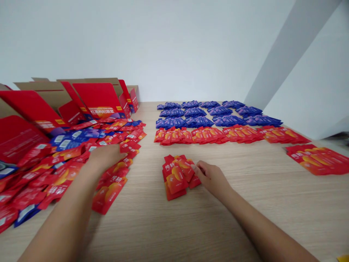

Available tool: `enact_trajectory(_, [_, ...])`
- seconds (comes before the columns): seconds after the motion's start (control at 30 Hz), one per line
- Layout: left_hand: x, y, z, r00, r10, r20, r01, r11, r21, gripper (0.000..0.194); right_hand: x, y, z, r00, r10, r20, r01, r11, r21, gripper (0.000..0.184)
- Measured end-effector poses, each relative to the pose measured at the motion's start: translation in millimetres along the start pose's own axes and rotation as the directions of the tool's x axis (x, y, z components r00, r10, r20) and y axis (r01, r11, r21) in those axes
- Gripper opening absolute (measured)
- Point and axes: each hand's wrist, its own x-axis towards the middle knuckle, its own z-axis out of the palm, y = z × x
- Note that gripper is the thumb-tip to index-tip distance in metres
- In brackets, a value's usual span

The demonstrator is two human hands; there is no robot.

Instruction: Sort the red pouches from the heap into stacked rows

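Observation:
My left hand [105, 155] reaches into a loose heap of red and blue sachets [54, 163] on the left of the wooden table [174, 218]; its fingers rest flat on a red sachet [128, 147] at the heap's edge. My right hand [211, 176] lies at the right side of a small fanned stack of red sachets [177, 176] in the middle of the table, fingertips touching the stack, fingers partly curled.
Rows of blue sachet piles [215, 112] lie at the back, a row of red sachet piles [229, 134] in front of them. Another red pile [317, 158] sits at the right. Opened red cardboard boxes [92, 98] stand at the back left against a white wall.

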Motion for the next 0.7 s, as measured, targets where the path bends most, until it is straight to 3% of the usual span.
enact_trajectory(0.13, [14,-11,18.5,0.994,0.081,0.078,-0.082,0.997,0.004,0.026,-1,0,6,0.998,-0.060,0.025,0.059,0.998,0.025,0.029])
enact_trajectory(0.33, [27,-21,37.1,0.999,0.050,-0.012,-0.050,0.999,0.019,0.042,-4,-3,12,0.994,-0.087,0.061,0.084,0.996,0.039,0.030])
enact_trajectory(0.47, [35,-28,43.4,0.997,0.072,-0.007,-0.073,0.997,-0.025,0.028,-3,-2,11,0.994,-0.102,0.041,0.100,0.994,0.042,0.030])
enact_trajectory(0.6, [39,-31,43.7,0.998,0.051,-0.031,-0.054,0.991,-0.121,0.025,-4,-1,11,0.993,-0.114,0.033,0.111,0.991,0.076,0.030])
enact_trajectory(0.7, [31,-26,29.9,0.990,0.035,-0.137,-0.066,0.971,-0.229,0.035,-5,-3,11,0.991,-0.136,0.003,0.135,0.985,0.108,0.030])
